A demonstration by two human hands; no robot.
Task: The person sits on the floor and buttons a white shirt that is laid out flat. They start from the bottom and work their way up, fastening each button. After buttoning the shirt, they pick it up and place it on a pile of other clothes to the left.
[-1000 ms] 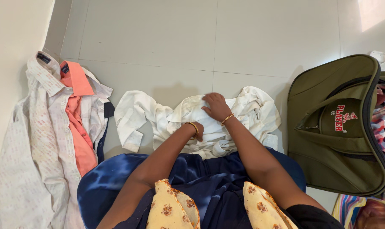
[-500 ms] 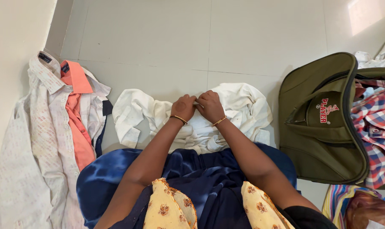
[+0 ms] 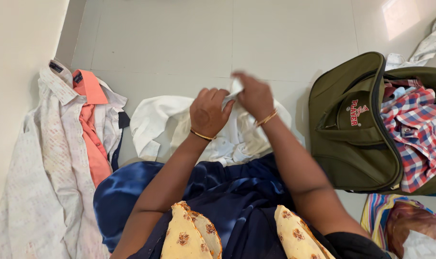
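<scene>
1. Pale patterned cotton shirt (image 3: 40, 158), spread flat along the wall at far left, collar away from the person.

2. Orange collared shirt (image 3: 91, 129), laid on top of the patterned one, long axis running away from the person.

3. Crumpled white cotton shirt (image 3: 153, 117), on the grey tiled floor (image 3: 179, 43) directly ahead of the person's blue-clad lap. Its bulk lies on the tiles; one edge is raised off the floor at the middle, and its loose mass spreads mostly leftward from there.

4. Left hand (image 3: 207, 115), gold bangle at the wrist, fingers curled and pinching the raised white fabric from the left side.

5. Right hand (image 3: 254, 96), also bangled, closed on the same raised edge from the right and slightly farther out; somewhat blurred. The two hands all but meet, so the gripped fold sits between them, above the shirt's centre. Both are equally near the cloth.

6. Olive-green fabric duffel bag (image 3: 352, 129), unzipped, standing just right of the white shirt.

7. Red, white and blue checked shirt (image 3: 417, 134), inside the open bag.
</scene>
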